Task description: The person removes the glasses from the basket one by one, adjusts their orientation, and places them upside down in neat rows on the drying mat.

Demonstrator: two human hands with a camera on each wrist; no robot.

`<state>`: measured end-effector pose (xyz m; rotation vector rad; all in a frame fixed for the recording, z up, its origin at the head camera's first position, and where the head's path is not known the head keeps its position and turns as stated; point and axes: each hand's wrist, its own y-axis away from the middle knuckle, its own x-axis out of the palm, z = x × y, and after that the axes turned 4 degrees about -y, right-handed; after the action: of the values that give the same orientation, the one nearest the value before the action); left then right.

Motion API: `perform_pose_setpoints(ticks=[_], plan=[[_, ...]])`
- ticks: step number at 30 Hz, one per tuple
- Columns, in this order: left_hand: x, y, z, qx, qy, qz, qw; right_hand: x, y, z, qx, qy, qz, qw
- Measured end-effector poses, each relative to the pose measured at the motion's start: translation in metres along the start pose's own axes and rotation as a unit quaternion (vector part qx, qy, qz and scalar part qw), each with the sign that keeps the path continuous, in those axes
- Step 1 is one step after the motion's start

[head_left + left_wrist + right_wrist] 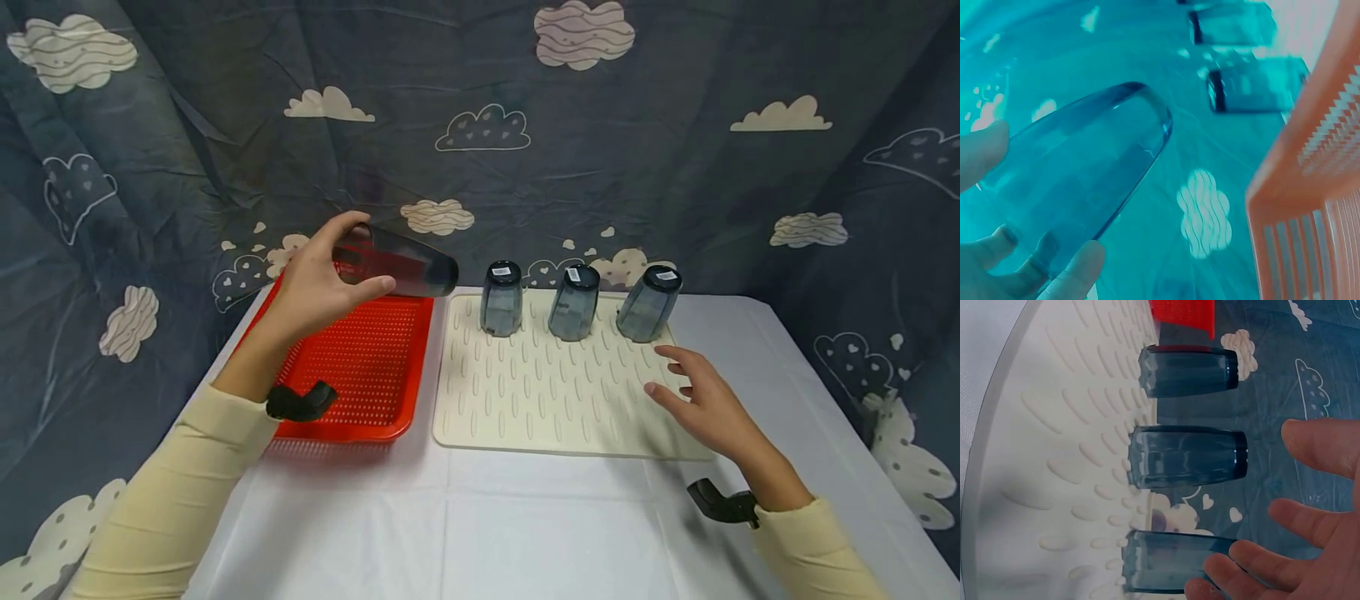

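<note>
My left hand (311, 279) grips a dark translucent drinking glass (405, 265) near its mouth, thumb and fingers around it. The glass lies almost sideways above the red basket (405, 392), its thick base pointing right. In the left wrist view the same glass (1097, 156) slants up across the picture. Three similar glasses, a left one (501, 302), a middle one (575, 305) and a right one (648, 307), stand upside down along the back of the cream mat (517, 425). My right hand (701, 400), fingers spread and holding nothing, hovers over the mat's right edge, nearest the right glass.
A white cloth (525, 525) covers the table. Dark fabric with cloud prints (483, 129) hangs behind and at both sides. The mat has raised oval ridges, and the basket stands left of it. Each standing glass carries a small white label on its upturned base.
</note>
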<state>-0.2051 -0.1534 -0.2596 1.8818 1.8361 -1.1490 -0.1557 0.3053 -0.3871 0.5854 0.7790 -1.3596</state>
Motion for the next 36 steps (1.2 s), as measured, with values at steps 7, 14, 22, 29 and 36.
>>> perform_pose_setpoints(ticks=[7,14,22,29,36], plan=[[0.017,0.002,-0.008,-0.004,0.067,-0.001,0.9978,-0.004,0.0,-0.001,0.021,0.0,0.008,1.0],[0.046,0.005,-0.01,-0.003,0.14,-0.006,0.9901,-0.008,0.001,0.0,0.017,-0.012,0.01,1.0],[0.071,0.013,-0.022,-0.001,0.194,-0.007,0.981,-0.009,0.005,-0.004,-0.001,-0.017,0.003,1.0],[0.097,0.019,-0.028,-0.004,0.249,0.015,0.9684,-0.006,0.005,-0.002,0.004,-0.022,0.004,1.0],[0.122,0.021,-0.03,-0.011,0.294,0.032,0.9552,-0.006,0.005,-0.001,0.006,-0.026,0.008,1.0]])
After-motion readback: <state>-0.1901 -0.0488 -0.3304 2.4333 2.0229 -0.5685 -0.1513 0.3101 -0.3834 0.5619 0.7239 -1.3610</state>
